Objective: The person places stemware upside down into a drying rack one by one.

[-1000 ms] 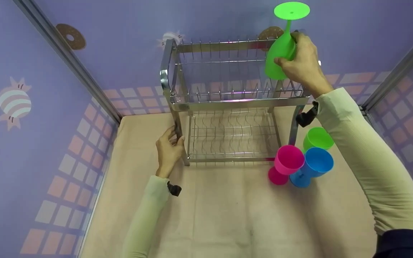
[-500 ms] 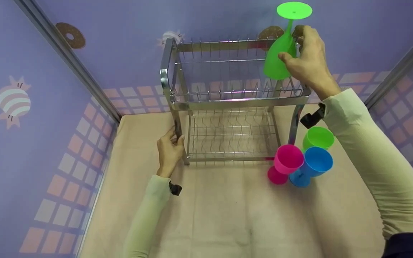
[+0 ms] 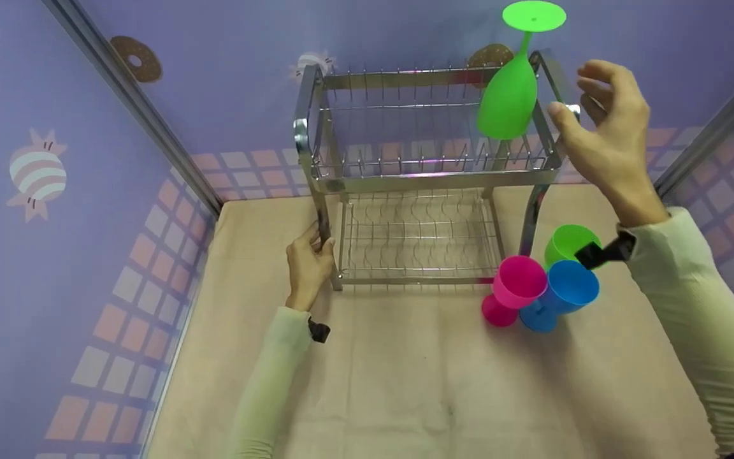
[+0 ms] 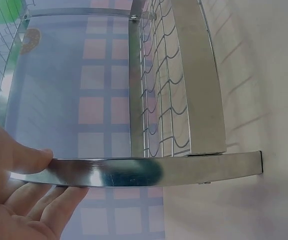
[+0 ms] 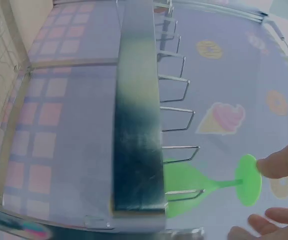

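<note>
Step in hand, as judged: seating the bright green, stemmed, plastic-looking goblet (image 3: 509, 99) on the silver metal two-tier dish rack (image 3: 431, 183). The goblet stood bowl down at the right end of the upper tier. The left hand (image 3: 309, 264) gripped the near left upright (image 4: 108, 172), thumb on one side and fingers on the other; this bracing suited the step, as it limited sway of the frame. The right hand (image 3: 609, 134) held nothing; its fingers were loosely bent, to the right of the goblet and apart from it. Good practice called for keeping that hand clear of the foot (image 5: 249, 180), since a knock there could have tipped the goblet, and for confirming steadiness before the upright was let go.

Appearance: the goblet had a smooth, tapered bowl, a thin stem and a flat round foot, uppermost. In the head view the foot was offset to the right of the bowl. Full seating of the rim on the wires could not be told. Pink (image 3: 520, 284), blue (image 3: 569, 287) and lime-green goblets (image 3: 572, 242) stood mouth up beside the rack's near right leg.
</note>
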`<move>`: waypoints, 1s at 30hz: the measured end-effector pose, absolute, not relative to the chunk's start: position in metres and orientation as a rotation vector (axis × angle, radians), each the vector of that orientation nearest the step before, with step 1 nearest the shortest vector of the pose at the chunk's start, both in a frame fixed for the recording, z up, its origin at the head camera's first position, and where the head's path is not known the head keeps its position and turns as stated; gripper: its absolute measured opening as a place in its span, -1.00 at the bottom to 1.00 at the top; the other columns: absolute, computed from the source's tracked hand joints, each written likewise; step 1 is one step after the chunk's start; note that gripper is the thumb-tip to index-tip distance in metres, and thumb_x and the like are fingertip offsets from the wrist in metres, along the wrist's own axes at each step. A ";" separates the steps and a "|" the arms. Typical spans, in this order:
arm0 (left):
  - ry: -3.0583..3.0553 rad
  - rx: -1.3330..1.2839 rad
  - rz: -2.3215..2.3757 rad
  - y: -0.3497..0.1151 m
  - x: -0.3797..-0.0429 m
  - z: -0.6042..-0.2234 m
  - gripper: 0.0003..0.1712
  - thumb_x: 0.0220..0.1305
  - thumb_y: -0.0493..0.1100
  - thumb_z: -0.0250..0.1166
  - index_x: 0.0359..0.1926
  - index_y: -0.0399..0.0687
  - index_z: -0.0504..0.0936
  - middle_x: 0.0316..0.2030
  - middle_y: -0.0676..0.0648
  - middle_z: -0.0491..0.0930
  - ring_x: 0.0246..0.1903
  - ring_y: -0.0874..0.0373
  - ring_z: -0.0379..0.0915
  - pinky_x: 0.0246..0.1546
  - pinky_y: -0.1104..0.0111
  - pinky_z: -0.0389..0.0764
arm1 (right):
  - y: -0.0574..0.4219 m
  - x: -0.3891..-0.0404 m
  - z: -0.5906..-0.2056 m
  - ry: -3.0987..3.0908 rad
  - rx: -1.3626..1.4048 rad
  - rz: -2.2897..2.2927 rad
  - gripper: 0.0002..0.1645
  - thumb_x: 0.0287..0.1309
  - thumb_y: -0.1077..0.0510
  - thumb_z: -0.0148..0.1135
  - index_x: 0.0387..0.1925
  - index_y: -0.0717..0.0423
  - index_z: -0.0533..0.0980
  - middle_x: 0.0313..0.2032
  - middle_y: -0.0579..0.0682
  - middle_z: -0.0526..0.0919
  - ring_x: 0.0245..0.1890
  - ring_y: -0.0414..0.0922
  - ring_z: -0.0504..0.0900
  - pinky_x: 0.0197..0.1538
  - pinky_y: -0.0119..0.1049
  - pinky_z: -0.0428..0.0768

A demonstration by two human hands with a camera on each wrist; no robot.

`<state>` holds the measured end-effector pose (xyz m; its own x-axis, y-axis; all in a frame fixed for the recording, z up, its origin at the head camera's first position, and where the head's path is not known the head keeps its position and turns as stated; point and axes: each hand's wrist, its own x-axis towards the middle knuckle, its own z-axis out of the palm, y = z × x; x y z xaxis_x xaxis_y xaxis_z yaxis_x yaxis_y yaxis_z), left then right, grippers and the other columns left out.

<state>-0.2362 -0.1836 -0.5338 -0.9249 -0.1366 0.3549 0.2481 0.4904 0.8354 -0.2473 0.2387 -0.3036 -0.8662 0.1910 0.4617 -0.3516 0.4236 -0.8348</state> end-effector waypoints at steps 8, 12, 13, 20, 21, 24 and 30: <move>-2.350 -0.071 -1.420 -0.183 -0.239 -0.534 -0.52 0.38 -0.45 0.38 0.31 -0.34 0.64 0.15 -0.43 0.68 0.03 -0.30 0.76 -0.01 0.08 0.83 | 0.258 -0.219 -0.346 -1.957 0.221 1.518 -0.43 0.23 0.45 0.36 0.28 0.26 0.52 0.21 -0.04 0.61 0.33 -0.03 0.59 0.53 -0.18 0.50; -2.338 -0.071 -1.424 -0.183 -0.240 -0.534 -0.53 0.37 -0.45 0.39 0.29 -0.37 0.64 0.12 -0.43 0.70 0.04 -0.29 0.75 0.01 0.08 0.82 | 0.268 -0.207 -0.373 -1.985 0.240 1.478 -0.46 0.29 0.44 0.35 0.29 0.32 0.52 0.18 -0.14 0.64 0.25 -0.05 0.63 0.48 -0.19 0.55; -2.333 -0.071 -1.424 -0.183 -0.240 -0.534 -0.54 0.36 -0.46 0.39 0.27 -0.38 0.65 0.11 -0.42 0.71 0.04 -0.29 0.76 0.01 0.09 0.82 | 0.270 -0.205 -0.381 -1.987 0.243 1.476 -0.47 0.30 0.45 0.35 0.29 0.34 0.52 0.16 -0.16 0.64 0.24 -0.06 0.63 0.47 -0.20 0.56; -2.344 -0.052 -1.414 -0.183 -0.240 -0.534 -0.54 0.36 -0.45 0.40 0.26 -0.41 0.65 0.09 -0.42 0.72 0.06 -0.28 0.75 0.03 0.09 0.82 | 0.287 -0.188 -0.430 -1.959 0.250 1.471 -0.58 0.28 0.48 0.34 0.17 0.45 0.58 0.09 -0.03 0.68 0.18 -0.05 0.66 0.41 -0.32 0.60; -2.347 -0.048 -1.416 -0.183 -0.240 -0.534 -0.52 0.37 -0.44 0.40 0.28 -0.41 0.63 0.10 -0.42 0.72 0.07 -0.28 0.75 0.04 0.09 0.82 | 0.289 -0.185 -0.436 -1.949 0.242 1.485 -0.60 0.28 0.50 0.33 0.14 0.47 0.58 0.08 -0.01 0.69 0.16 -0.06 0.66 0.39 -0.34 0.61; -2.359 -0.044 -1.429 -0.183 -0.239 -0.534 -0.47 0.39 -0.44 0.38 0.34 -0.42 0.57 0.14 -0.44 0.69 0.09 -0.30 0.73 0.05 0.10 0.82 | 0.296 -0.176 -0.452 -1.908 0.227 1.539 -0.64 0.25 0.55 0.31 0.08 0.56 0.58 0.02 0.04 0.70 0.10 -0.05 0.67 0.34 -0.39 0.63; -2.361 -0.049 -1.442 -0.181 -0.239 -0.535 -0.47 0.38 -0.45 0.38 0.35 -0.46 0.55 0.14 -0.45 0.68 0.07 -0.31 0.73 0.03 0.12 0.82 | 0.306 -0.156 -0.472 -1.908 0.147 1.582 -0.68 0.26 0.58 0.28 0.04 0.62 0.57 -0.03 0.06 0.71 0.06 -0.08 0.67 0.28 -0.45 0.64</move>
<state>-0.2389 -0.1806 -0.5352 -0.9301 -0.1616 0.3300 0.2198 0.4749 0.8522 -0.1561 0.3063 -0.4717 -0.7847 0.3088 0.5375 -0.4712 0.2664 -0.8408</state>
